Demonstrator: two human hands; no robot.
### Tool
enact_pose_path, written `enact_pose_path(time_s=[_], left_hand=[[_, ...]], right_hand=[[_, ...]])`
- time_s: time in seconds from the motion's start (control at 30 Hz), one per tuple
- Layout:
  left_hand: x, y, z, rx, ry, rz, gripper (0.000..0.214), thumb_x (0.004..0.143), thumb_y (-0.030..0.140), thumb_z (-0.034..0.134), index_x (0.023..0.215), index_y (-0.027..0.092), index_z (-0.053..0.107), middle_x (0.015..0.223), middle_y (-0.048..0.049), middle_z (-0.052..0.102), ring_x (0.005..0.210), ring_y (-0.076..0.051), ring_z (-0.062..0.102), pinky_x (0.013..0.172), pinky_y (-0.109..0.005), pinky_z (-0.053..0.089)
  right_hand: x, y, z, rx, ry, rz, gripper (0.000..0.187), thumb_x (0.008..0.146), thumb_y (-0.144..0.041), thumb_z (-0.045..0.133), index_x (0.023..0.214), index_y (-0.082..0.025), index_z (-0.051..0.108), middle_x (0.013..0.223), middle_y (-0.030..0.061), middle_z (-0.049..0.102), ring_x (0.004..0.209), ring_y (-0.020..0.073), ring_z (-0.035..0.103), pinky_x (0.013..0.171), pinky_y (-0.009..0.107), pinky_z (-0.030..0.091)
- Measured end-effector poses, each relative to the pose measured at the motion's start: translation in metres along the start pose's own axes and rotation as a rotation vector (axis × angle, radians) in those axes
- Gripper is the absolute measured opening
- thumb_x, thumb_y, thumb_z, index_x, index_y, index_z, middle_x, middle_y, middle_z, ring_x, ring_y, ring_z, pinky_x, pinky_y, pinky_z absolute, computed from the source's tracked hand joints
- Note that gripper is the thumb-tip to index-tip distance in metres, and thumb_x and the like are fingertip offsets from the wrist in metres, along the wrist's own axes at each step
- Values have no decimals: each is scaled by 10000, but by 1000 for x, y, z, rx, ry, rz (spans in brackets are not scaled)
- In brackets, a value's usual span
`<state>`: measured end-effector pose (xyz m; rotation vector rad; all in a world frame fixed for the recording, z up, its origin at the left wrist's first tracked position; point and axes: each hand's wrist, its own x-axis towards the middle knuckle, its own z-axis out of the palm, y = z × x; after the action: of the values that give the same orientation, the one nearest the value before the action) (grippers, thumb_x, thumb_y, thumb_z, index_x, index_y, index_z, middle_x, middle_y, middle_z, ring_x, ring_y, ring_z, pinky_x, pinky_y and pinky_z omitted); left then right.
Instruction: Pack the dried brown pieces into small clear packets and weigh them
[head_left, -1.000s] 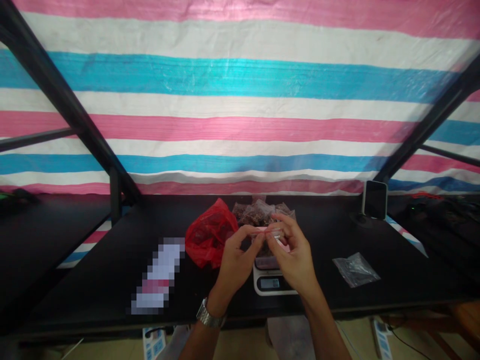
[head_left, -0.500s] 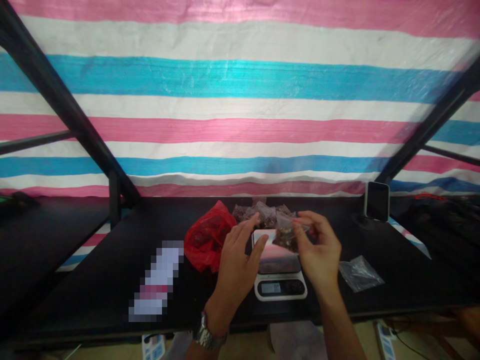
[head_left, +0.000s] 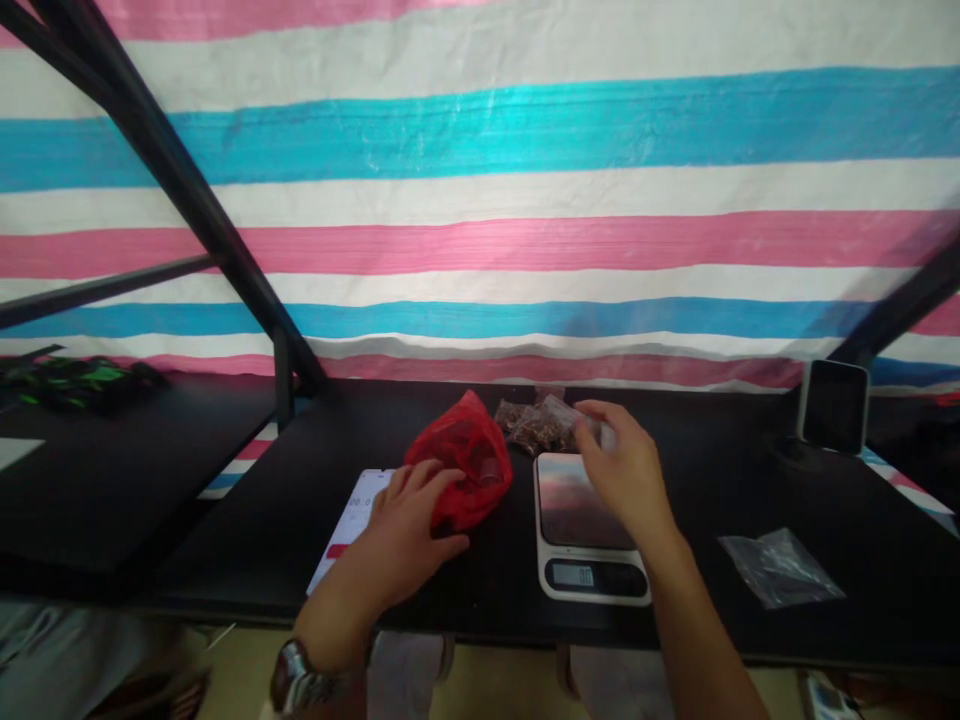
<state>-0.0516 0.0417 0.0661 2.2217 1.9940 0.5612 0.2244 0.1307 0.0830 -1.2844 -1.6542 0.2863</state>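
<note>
My left hand (head_left: 409,525), fingers spread, reaches over the near left side of a crumpled red plastic bag (head_left: 469,450); whether it touches the bag is unclear. The bag's mouth faces me, with something dark and hard to make out inside. Past the far edge of a white kitchen scale (head_left: 592,590), my right hand (head_left: 626,465) has its fingers curled round a small clear plastic bag (head_left: 606,437), mostly hidden by them. Right beside it lies a pile of small clear bags with brownish bits (head_left: 544,425). The scale's display seems to read 0.0.
A phone (head_left: 360,515) showing a timer lies left of the red bag. To the right are a flat clear bag (head_left: 781,568) and a white device with a dark screen (head_left: 832,408) on a stand. Dark slanting posts (head_left: 202,205) flank the black table; striped sheeting hangs behind.
My right hand has carried the small filled bag from above the scale to the pile behind it. My left hand has moved left to the red bag. The view has shifted left.
</note>
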Motion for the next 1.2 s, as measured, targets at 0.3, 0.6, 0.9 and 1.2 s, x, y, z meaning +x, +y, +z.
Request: enact_pose_path(time_s=[0.3,0.6,0.9,1.2], left_hand=[[-2,19,3,114,3,63,499,790,-42,467,1035,282,759,1021,-111,742,1076,-344,622,982,-515,441],[-8,31,-25,-44,-308,-4,408,862,5,433,982,209,765,1110,-96,783,1224,-308,638,1138,-566,335],[-11,27,-23,-54,-259,28,607,739,14,526,1264,248,722,1354,-95,693,1419,-323,503,1232,-552,334],[-26,47,-59,-330,-73,168,527,944,114,437,1348,335,695,1411,-35,706,1358,-249,617,1172,-456,500]], right_hand=[[-21,-43,76,-233,-474,-120,267,907,-171,696,1165,-211,756,1165,157,770,1055,323,714,918,433,516],[-3,-51,66,-359,-417,31,343,964,-33,495,1147,-156,757,1171,132,763,1079,252,722,943,323,495],[-30,-59,34,-328,-377,-33,352,958,-139,539,1192,-228,785,1172,95,748,1049,268,708,961,380,505],[25,33,-52,-430,-118,391,294,946,-269,575,1136,-208,790,1054,113,810,959,280,748,798,349,505]])
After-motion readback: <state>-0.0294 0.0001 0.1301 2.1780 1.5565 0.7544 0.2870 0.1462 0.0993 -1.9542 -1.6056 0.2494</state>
